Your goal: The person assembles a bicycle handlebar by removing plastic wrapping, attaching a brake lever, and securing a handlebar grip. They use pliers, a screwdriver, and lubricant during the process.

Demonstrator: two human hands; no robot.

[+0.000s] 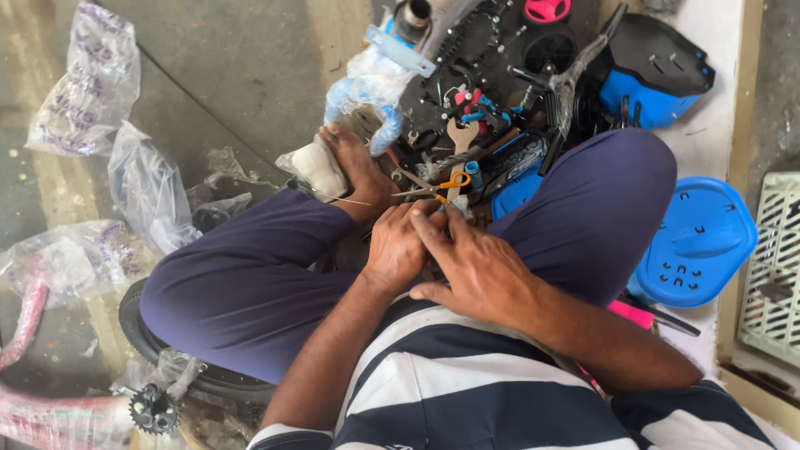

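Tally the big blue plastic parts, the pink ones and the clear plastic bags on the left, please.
Blue plastic parts: 2, the flat seat panel and the blue-and-black shell
Pink parts: 2, the round piece and the strip
Clear bags: 4, at and
Total: 8

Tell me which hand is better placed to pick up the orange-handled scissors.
Probably the right hand: its fingertips reach forward to just below the orange-handled scissors, while the left hand is curled closer to the body, though both are close.
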